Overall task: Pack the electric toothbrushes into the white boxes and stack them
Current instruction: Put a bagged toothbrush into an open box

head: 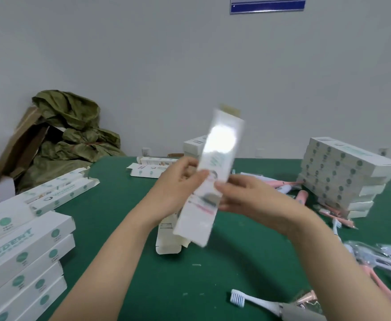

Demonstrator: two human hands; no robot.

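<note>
Box, white and long, is held up over the middle of the green bench, its upper end leaning away and to the right. It is blurred, and glare hides part of its face. The left hand grips its left edge with curled fingers. The right hand grips the right edge just opposite, thumb on the front. Under the box a flat box lies on the bench. A left stack of closed boxes stands at the near left, and a right stack at the far right. Pink toothbrushes lie beside the right stack. A toothbrush with a white head lies near the bottom edge, with bagged toothbrushes up and to its right. A green sack and a carton sit at the far left.
</note>
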